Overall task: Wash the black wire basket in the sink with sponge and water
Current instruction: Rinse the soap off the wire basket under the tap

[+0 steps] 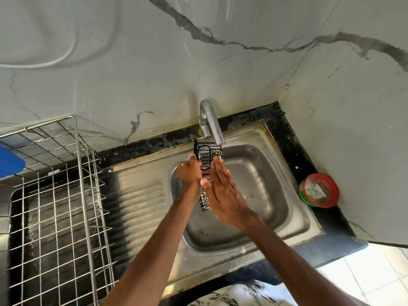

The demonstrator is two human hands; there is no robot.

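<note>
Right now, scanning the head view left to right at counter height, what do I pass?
At the edge a blue object → silver wire dish rack → ribbed steel drainboard → left hand → black wire basket → right hand → round red-and-green tub.

Below the faucet (209,120), the left hand (189,173) and right hand (223,195) hide much of the black wire basket (207,151).

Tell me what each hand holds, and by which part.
The left hand grips the black wire basket by its left side, under the tap. The right hand grips nothing; its straight fingers lie flat against the basket's right side.
</note>
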